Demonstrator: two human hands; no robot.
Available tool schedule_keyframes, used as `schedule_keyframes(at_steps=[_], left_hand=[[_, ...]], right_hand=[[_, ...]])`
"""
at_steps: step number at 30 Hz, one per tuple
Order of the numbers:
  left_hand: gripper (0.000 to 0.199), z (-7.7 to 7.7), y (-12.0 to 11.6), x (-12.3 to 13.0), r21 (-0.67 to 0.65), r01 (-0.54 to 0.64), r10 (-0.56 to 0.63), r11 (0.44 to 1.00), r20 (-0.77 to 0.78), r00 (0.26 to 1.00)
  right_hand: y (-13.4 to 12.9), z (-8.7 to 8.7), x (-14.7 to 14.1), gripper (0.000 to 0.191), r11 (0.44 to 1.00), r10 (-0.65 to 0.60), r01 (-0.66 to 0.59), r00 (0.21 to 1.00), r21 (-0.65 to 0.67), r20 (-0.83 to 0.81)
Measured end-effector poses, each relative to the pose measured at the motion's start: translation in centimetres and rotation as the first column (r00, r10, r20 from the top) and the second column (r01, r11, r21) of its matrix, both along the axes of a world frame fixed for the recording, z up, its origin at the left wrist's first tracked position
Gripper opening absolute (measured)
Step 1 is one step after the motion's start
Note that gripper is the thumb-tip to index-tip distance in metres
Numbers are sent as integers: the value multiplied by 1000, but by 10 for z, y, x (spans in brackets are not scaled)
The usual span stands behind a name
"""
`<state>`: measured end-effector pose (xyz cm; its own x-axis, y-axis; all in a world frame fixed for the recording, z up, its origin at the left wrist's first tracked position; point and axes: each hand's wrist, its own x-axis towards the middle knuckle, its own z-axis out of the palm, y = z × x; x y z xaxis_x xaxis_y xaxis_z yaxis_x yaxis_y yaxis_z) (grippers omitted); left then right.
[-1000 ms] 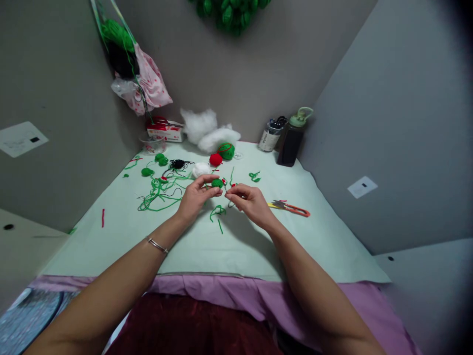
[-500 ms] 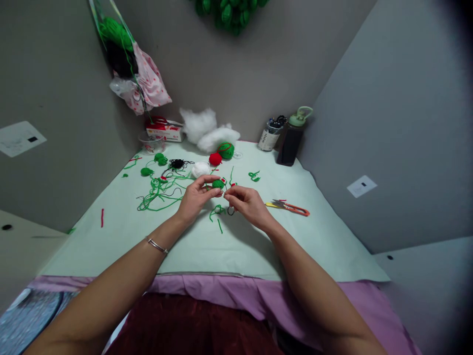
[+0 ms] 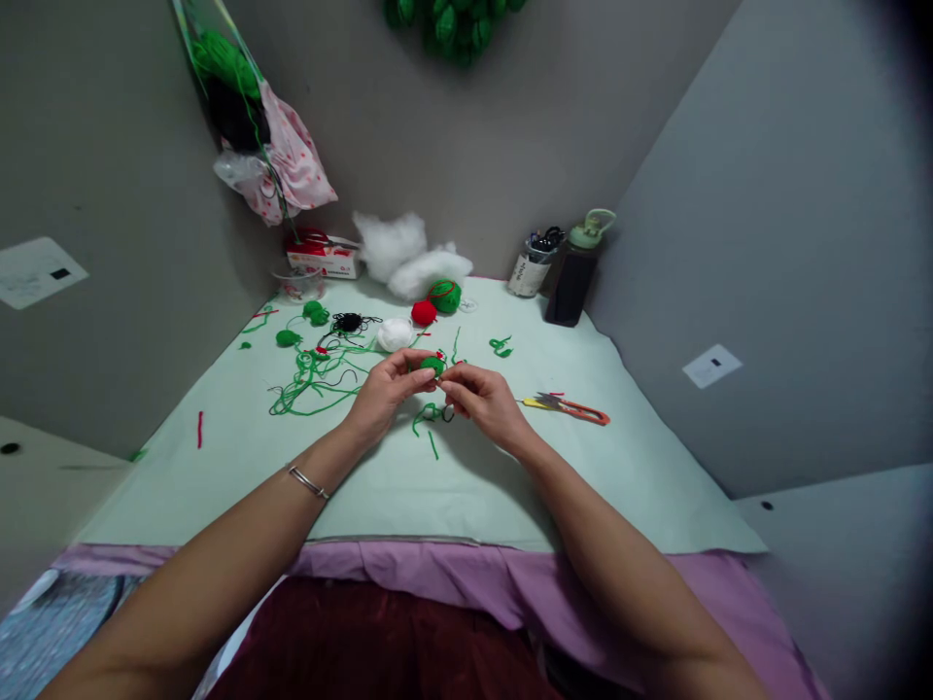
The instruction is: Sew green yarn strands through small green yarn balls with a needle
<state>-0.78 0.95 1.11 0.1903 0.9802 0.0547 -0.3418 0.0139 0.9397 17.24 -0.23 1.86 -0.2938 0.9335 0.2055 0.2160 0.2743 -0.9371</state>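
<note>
Since the earlier frame, the right hand (image 3: 485,403) has drawn in to the small green crocheted piece (image 3: 432,366), and the two sets of fingertips now nearly meet. The left hand (image 3: 383,394) has the piece in a narrow pinch; the right thumb and forefinger are close together at its near side, but I cannot tell what they grip. The piece looks rounded and largely formed, with a red-and-white bit (image 3: 440,356) at its edge beyond the fingertips. Work at the near side seems unfinished; how much remains is unclear. A black loop (image 3: 448,413) shows just below the right fingers. The white ball (image 3: 395,334) is beyond the left fingers, tangled green yarn (image 3: 306,389) left of them, and the snips (image 3: 575,408) right of the right hand, out of use
</note>
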Motion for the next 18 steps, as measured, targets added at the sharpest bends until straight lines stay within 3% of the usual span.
schedule_keyframes(at_steps=[5, 13, 18], left_hand=[[38, -2, 0, 1, -6, -11, 11, 1000, -11, 1000], [31, -15, 3, 1, 209, -78, 126, 975, -224, 966], [29, -15, 3, 0, 262, -100, 167, 960, -251, 953]], right_hand=[[3, -9, -6, 22, 997, -11, 2, 992, -73, -123], [7, -9, -5, 32, 979, -20, -25, 976, -204, -217], [8, -8, -3, 33, 971, 8, -63, 973, -232, -230]])
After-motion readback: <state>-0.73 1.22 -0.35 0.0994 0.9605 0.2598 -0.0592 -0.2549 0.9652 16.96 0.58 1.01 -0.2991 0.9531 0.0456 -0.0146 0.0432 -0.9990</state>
